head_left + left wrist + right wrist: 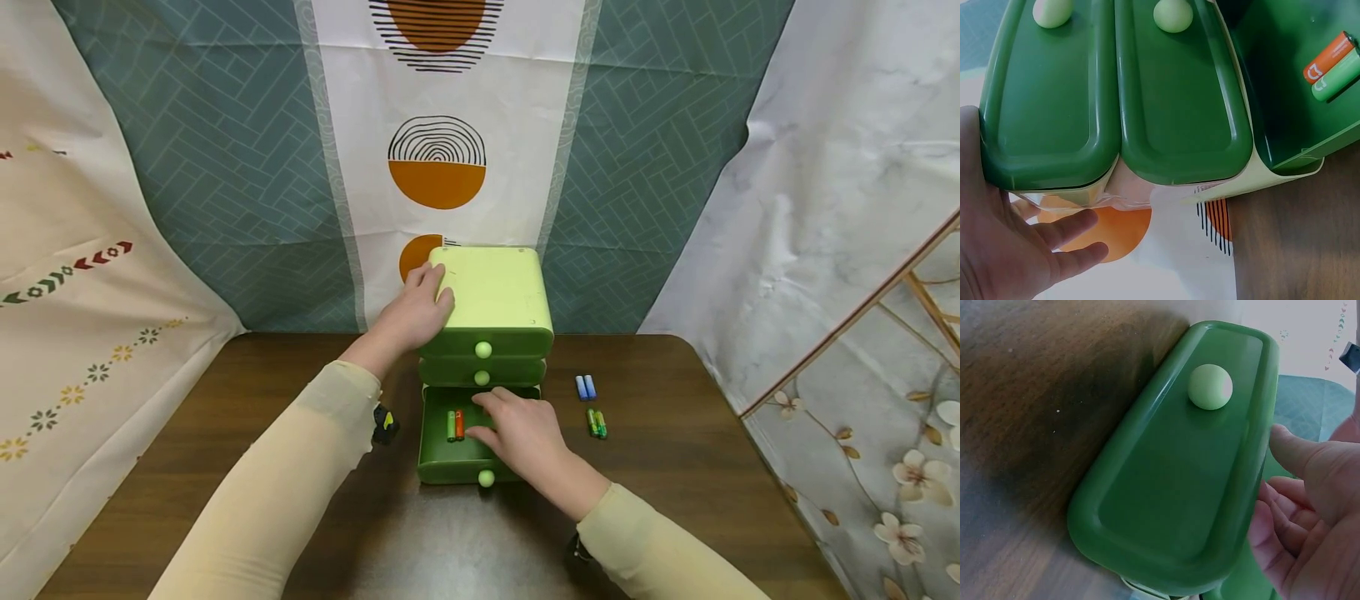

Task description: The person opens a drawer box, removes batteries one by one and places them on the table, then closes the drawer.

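Observation:
A green drawer cabinet [491, 287] with a pale green top stands on the table. Its bottom drawer [442, 471] is pulled out; the two upper drawers are closed. Inside the drawer a green battery [451, 426] and an orange-red battery [460, 425] lie side by side. My left hand [420, 308] rests at the cabinet's top left edge, its fingers loosely extended along the side. Over the right part of the drawer is my right hand [521, 429], thumb and fingers apart and slightly bent. I see nothing in its grasp, though its palm side is hidden in the head view.
Two blue-and-white batteries [586, 387] lie on the wooden table [675, 467] to the right of the cabinet. Nearer, two green batteries [597, 423] lie together. A patterned cloth [450, 100] hangs behind, and light cloths hang at both sides.

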Action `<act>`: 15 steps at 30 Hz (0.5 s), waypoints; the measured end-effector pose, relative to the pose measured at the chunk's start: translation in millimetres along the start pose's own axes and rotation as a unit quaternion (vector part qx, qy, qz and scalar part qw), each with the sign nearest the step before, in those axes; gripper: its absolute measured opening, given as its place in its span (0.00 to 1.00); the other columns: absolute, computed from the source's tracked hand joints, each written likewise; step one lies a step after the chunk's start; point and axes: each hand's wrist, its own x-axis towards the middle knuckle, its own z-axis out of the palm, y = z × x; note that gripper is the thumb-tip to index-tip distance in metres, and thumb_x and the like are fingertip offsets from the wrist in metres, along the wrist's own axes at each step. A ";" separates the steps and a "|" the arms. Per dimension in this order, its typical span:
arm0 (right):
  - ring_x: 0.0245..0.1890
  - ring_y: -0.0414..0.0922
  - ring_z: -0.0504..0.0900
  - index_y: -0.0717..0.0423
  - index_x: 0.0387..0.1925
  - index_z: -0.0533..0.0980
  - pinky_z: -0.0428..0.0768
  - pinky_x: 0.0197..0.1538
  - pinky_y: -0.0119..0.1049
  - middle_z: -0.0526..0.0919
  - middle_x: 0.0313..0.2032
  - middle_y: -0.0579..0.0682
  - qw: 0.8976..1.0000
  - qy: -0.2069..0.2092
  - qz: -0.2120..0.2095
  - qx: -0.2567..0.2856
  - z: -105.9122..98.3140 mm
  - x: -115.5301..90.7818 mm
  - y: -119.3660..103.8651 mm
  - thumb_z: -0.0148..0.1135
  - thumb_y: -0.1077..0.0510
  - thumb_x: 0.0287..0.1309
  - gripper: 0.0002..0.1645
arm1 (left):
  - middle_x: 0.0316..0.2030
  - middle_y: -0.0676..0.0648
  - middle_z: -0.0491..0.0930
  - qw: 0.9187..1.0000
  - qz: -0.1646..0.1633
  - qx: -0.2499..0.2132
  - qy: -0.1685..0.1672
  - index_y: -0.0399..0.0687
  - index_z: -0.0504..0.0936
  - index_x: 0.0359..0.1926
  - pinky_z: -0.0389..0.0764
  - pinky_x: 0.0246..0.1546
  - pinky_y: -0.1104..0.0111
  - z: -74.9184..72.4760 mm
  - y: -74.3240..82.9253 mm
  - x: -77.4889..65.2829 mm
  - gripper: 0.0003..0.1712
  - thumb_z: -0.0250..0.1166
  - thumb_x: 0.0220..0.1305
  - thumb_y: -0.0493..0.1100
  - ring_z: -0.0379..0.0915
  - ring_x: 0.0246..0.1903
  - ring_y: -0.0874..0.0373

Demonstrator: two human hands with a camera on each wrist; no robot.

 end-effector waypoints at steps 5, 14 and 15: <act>0.31 0.40 0.87 0.52 0.57 0.89 0.75 0.24 0.35 0.89 0.39 0.46 1.000 -0.022 0.014 0.013 3.2 4.1 -0.5 0.82 0.42 0.64 0.27 | 0.89 0.41 0.38 1.000 0.000 0.001 0.000 0.49 0.46 0.91 0.58 0.81 0.42 -0.2 -0.2 -0.7 0.41 0.37 0.88 0.59 0.44 0.86 0.40; 0.34 0.39 0.87 0.52 0.59 0.88 0.79 0.28 0.37 0.89 0.38 0.45 0.997 -0.067 0.024 0.011 10.0 12.8 -2.0 0.82 0.40 0.63 0.30 | 0.89 0.41 0.38 1.000 0.002 -0.003 0.000 0.48 0.47 0.91 0.57 0.81 0.42 -1.1 1.1 -2.5 0.41 0.37 0.88 0.59 0.44 0.86 0.40; 0.33 0.39 0.86 0.53 0.59 0.88 0.79 0.28 0.37 0.89 0.38 0.45 0.997 -0.072 0.025 0.011 10.9 13.7 -2.1 0.82 0.40 0.63 0.30 | 0.89 0.41 0.38 1.000 0.002 -0.004 0.001 0.49 0.47 0.91 0.57 0.81 0.42 -1.3 1.5 -3.1 0.41 0.38 0.88 0.59 0.44 0.86 0.40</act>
